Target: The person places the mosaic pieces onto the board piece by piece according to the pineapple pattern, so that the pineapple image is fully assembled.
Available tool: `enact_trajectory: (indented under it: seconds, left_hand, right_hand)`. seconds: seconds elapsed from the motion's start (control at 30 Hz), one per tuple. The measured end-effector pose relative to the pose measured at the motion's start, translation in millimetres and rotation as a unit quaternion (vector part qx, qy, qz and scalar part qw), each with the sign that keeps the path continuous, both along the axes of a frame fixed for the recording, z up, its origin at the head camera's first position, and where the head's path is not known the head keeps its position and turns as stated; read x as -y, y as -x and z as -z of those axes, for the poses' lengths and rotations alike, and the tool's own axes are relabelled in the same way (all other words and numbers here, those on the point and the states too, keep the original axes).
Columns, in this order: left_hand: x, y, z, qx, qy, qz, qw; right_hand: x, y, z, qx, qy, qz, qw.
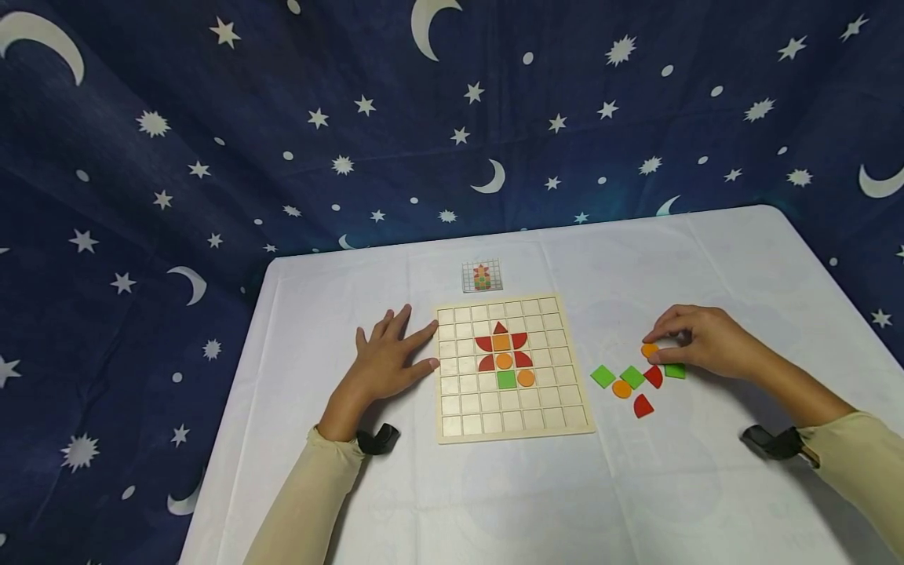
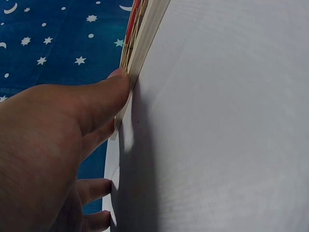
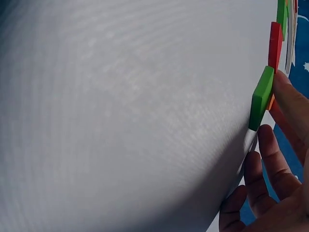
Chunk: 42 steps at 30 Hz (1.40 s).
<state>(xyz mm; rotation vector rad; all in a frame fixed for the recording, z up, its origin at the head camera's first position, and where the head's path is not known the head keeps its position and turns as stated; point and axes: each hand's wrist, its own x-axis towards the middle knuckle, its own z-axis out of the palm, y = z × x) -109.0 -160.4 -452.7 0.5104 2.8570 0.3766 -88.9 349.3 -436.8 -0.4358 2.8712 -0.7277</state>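
At its left edge the wooden grid board (image 1: pixel 558 396) meets the thumb and index fingertip of my left hand (image 1: pixel 381 362), whose fingers are spread. On the board sit a red triangle (image 1: pixel 500 327), several red quarter circles, an orange square (image 1: pixel 501 342), two orange discs and a green square (image 1: pixel 506 380). To the right, my right hand (image 1: pixel 716 345) pinches an orange disc (image 1: pixel 649 351) between thumb and index finger, low over the loose pieces. Beside that thumb lies a green square (image 3: pixel 262 96), partly covered by the hand in the head view.
Loose pieces right of the board include green squares (image 1: pixel 603 377), an orange disc (image 1: pixel 621 389) and red quarter circles (image 1: pixel 643 406). A small pattern card (image 1: pixel 482 276) lies behind the board. A white cloth covers the table (image 1: pixel 523 502); a dark starry curtain (image 1: pixel 395 125) hangs behind.
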Motion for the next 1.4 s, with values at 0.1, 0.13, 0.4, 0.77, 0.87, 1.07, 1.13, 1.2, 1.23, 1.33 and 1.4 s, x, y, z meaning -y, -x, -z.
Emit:
enact_trajectory:
  seconds: [0.1,0.13,0.4,0.77,0.87,1.07,1.13,1.2,1.23,1.33,1.4]
  left_hand:
    - [0,0.3,0.9,-0.002,0.002,0.002,1.0]
    - [1,0.4,1.2,-0.003,0.002,0.002,1.0]
    - [1,0.2,0.3,-0.001,0.003,0.002,1.0]
    - [1,0.6,0.4,-0.007,0.004,0.002,1.0]
    - [0,0.9,1.6,-0.006,0.004,0.002,1.0]
    - [0,-0.4,0.7,-0.008,0.003,0.004,1.0]
    - [0,-0.8,0.2,-0.008,0.002,0.004,1.0]
    - [0,-1.2,-0.7,-0.008,0.0,0.003,1.0]
    - [0,-1.2,-1.0,-0.008,-0.001,0.002,1.0]
    - [-1,-1.3,-1.5,-0.009,-0.002,0.001,1.0]
    - [-1,-1.2,-1.4,-0.009,0.0,0.001,1.0]
  right_hand:
    - [2,0.3,0.6,0.0,0.0,0.001,1.0]
    - [2,0.3,0.8,-0.002,0.0,0.0,1.0]
    - [10,3.7,1.4,-0.009,0.004,-0.005,1.0]
    - [63,16.6,-4.9,-0.019,0.048,-0.059,0.997]
    - [82,18.4,-6.3,-0.01,0.061,-0.077,0.995]
    - [120,20.3,-10.1,0.01,0.089,-0.108,0.99]
    - [132,19.6,-10.8,0.013,0.098,-0.124,0.987]
    - [143,18.8,-10.4,0.014,0.107,-0.141,0.984]
    - [149,18.4,-10.0,0.013,0.111,-0.15,0.982]
    - [165,17.0,-8.8,0.007,0.119,-0.172,0.978]
    - [175,16.0,-8.5,0.004,0.123,-0.182,0.976]
